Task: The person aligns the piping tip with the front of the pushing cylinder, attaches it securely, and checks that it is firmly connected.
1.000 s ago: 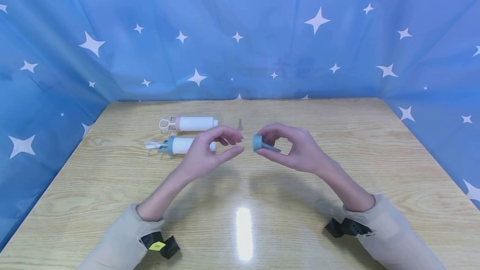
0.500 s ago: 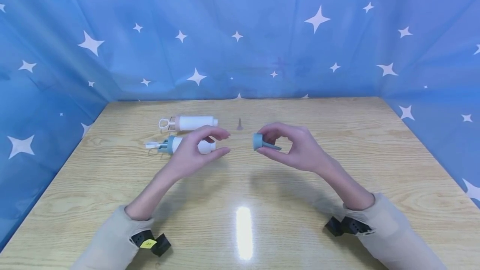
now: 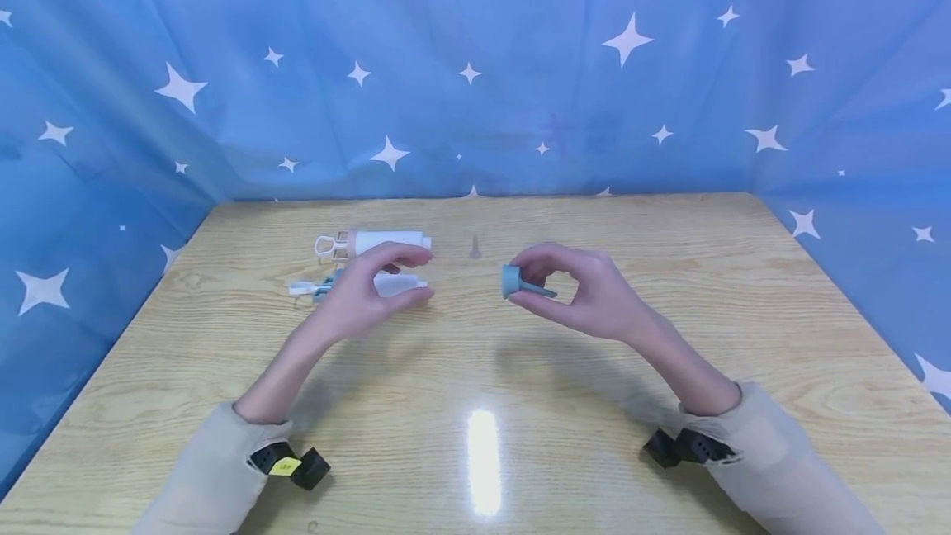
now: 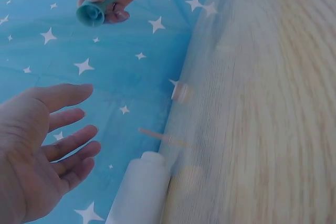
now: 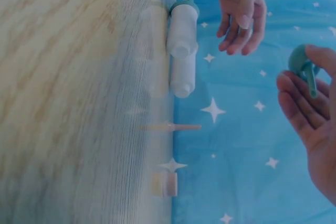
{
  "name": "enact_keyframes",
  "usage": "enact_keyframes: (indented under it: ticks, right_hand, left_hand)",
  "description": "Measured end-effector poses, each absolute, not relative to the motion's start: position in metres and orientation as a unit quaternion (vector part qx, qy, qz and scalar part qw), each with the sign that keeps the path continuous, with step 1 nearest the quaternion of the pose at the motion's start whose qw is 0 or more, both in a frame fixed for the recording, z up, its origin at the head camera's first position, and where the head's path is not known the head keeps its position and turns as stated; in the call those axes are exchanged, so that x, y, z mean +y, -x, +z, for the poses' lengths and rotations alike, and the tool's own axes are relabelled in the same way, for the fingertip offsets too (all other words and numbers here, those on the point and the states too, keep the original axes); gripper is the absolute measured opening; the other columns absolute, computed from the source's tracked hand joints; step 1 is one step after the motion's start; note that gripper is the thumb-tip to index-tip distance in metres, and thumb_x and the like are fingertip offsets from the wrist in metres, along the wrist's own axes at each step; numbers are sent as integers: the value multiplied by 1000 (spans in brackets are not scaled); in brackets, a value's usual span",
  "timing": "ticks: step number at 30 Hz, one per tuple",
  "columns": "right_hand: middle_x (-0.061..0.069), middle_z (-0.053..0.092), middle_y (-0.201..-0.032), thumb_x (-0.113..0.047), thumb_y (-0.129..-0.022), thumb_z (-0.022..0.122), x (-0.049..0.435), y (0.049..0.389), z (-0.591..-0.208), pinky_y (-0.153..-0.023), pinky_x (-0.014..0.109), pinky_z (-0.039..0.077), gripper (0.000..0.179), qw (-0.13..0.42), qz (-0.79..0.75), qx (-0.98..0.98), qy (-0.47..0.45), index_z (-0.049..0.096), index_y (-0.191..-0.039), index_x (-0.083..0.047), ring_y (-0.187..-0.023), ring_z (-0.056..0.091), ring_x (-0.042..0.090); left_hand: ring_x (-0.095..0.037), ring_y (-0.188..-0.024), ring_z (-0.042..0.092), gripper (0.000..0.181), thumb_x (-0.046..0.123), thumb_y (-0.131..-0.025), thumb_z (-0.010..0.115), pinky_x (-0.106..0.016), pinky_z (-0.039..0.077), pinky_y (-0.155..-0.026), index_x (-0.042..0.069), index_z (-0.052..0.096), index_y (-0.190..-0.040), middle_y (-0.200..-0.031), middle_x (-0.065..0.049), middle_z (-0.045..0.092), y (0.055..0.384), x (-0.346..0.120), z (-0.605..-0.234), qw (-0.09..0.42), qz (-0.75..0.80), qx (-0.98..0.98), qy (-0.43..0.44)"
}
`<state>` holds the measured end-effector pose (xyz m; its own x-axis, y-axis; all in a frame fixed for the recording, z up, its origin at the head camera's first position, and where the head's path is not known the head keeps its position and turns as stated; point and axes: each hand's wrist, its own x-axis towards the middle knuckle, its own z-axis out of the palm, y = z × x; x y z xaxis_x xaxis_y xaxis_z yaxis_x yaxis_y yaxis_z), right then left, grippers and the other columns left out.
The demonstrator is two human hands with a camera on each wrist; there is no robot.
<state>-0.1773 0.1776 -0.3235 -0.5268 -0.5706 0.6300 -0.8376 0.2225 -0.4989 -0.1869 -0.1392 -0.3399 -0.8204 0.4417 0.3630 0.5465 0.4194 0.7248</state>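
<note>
My right hand (image 3: 590,295) pinches a blue-green nozzle cap (image 3: 510,281) between thumb and fingers, above the table. Its wide, hollow end faces left, as the left wrist view shows, while a thin spout (image 5: 311,85) points back toward the palm. Across from it, my left hand (image 3: 352,300) holds nothing, its fingers loosely curved and apart from the thumb. In the head view it overlaps a white syringe-like tube (image 3: 403,284) with a blue collar and partly hides it. Behind lies a similar white tube (image 3: 388,242) with a pinkish collar and a ring-handled plunger.
On the wooden table (image 3: 475,370), right of the tubes, stands a small pinkish piece (image 3: 475,249) with a thin spike. A short pink cap (image 5: 169,184) shows farther along in the right wrist view. A blue star-patterned cloth (image 3: 475,64) hangs behind the table.
My left hand has moved left, away from the nozzle cap, and now covers more of the blue-collared tube. The right hand stays in place with the nozzle cap.
</note>
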Motion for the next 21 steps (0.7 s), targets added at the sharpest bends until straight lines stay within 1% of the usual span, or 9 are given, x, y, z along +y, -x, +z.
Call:
enact_keyframes:
  ticks: [6,8,10,14,17,21]
  right_hand:
    - [-7,70,-91,1,-79,81,177,177,-324,-66,24,51,39,158,420,-767,-457,69,-115,-7,-79,65,8]
    - [-7,70,-91,1,-79,81,177,177,-324,-65,23,50,39,158,420,-768,-457,69,-115,-7,-79,65,8]
    - [-6,70,-91,1,-79,81,177,177,-324,-64,25,51,39,158,419,-769,-456,69,-115,-7,-79,65,8]
    - [-6,71,-92,1,-79,82,177,178,-325,-66,24,51,39,159,417,-769,-457,69,-115,-7,-80,66,8]
    - [-6,71,-92,1,-79,81,177,178,-325,-66,23,51,39,158,418,-768,-458,69,-115,-7,-80,66,7]
    - [-7,70,-92,1,-79,81,177,179,-325,-63,25,50,39,157,418,-767,-460,69,-115,-7,-79,65,7]
  left_hand:
    - [-29,-114,62,46,11,-85,82,-45,48,-98,3,67,-127,-127,-10,67,190,-145,-341,48,-424,-853,301]
    - [-28,-112,62,46,11,-84,83,-44,49,-97,4,67,-127,-126,-9,68,192,-146,-342,46,-412,-858,303]
    - [-28,-110,63,45,11,-84,83,-45,50,-96,4,68,-126,-124,-9,68,193,-147,-344,45,-405,-860,307]
    - [-27,-107,64,42,12,-85,83,-45,50,-95,4,69,-124,-120,-8,69,194,-149,-346,36,-394,-865,308]
    - [-26,-106,64,41,14,-85,82,-45,51,-94,4,69,-123,-117,-9,70,195,-151,-348,30,-385,-870,306]
    - [-27,-106,64,40,13,-86,82,-46,50,-93,4,70,-123,-116,-11,70,196,-154,-348,23,-379,-876,299]
